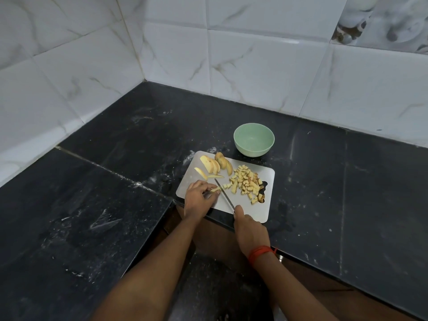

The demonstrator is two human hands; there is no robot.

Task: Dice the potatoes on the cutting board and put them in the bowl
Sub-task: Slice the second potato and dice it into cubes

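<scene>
A grey cutting board [266,206] lies on the black counter. My left hand [199,198] pinches a potato strip [215,189] at the board's left side. My right hand [247,230] grips the handle of a knife [223,193], whose blade rests on the board right beside the left fingertips. Several potato slices [214,164] lie at the board's far left corner. A heap of diced potato [249,184] covers the board's right half. The green bowl [254,139] stands just behind the board and looks empty.
The black stone counter [115,181] bends in an L around me, with white tiled walls [254,54] behind and to the left. The board's near edge sits at the counter's front edge. A red thread [260,251] circles my right wrist.
</scene>
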